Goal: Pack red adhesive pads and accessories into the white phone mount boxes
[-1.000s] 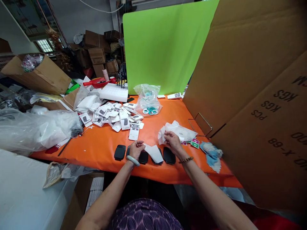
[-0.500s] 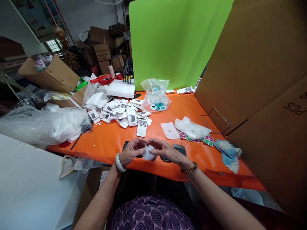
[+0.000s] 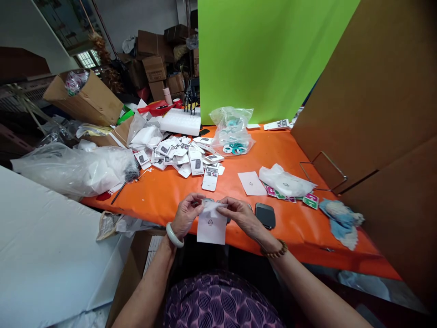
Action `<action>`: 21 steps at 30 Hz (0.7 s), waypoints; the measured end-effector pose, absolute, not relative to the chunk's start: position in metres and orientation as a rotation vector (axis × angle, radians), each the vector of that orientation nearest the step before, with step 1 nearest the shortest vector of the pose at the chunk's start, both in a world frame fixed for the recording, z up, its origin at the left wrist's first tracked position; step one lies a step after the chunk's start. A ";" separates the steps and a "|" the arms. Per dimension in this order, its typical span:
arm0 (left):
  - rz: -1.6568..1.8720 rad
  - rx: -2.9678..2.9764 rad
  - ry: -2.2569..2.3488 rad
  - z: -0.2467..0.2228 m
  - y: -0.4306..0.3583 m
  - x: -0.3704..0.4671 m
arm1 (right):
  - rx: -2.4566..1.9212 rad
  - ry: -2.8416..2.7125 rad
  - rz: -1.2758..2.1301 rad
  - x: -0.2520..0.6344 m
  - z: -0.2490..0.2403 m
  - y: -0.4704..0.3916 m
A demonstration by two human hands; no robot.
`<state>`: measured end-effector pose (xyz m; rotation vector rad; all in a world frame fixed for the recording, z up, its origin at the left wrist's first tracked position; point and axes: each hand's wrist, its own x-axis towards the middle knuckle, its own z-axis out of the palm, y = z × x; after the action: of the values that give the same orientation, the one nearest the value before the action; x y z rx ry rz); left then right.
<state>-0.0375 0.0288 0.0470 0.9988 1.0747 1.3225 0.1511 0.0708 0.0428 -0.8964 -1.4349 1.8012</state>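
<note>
A small white plastic bag (image 3: 210,232) with a printed recycling mark hangs at the table's front edge. My left hand (image 3: 185,214) pinches its top left corner, and my right hand (image 3: 239,215) pinches the top right. Whether anything is inside the bag I cannot tell. To the right of my right hand lies a dark flat device with rounded corners (image 3: 265,215). More dark items lie partly hidden behind my hands. A similar flat white bag (image 3: 251,183) rests farther back, beside a stack of white bags (image 3: 285,181).
White printed boxes (image 3: 196,160) form a heap at centre left on the orange table (image 3: 164,193). A clear bag of teal and white rings (image 3: 233,132) stands behind. Colourful cards (image 3: 310,201), a blue cloth (image 3: 343,223) and a wire stand (image 3: 336,183) are at right, near a tall cardboard wall (image 3: 378,123).
The white bag, bunched up between my fingers before, now hangs flat with its printed mark showing. My hands have drawn slightly apart. The whole view has shifted, with the table appearing farther right.
</note>
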 end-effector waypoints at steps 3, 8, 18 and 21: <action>1.269 1.017 1.059 0.044 0.023 -0.035 | -0.886 -1.437 1.808 0.150 0.037 0.068; 1.145 0.994 1.192 0.038 0.014 -0.035 | -0.835 -1.606 1.755 0.149 0.033 0.060; 1.059 0.813 1.233 0.019 -0.009 -0.034 | -0.898 -1.498 1.860 0.143 0.006 0.039; 1.109 0.698 1.212 0.015 -0.017 -0.034 | -0.887 -1.516 1.906 0.144 -0.001 0.035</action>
<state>-0.0340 -0.0169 0.0145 0.6985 1.2119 1.1095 0.1440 0.0345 -0.0012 -0.8874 -1.5165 1.9064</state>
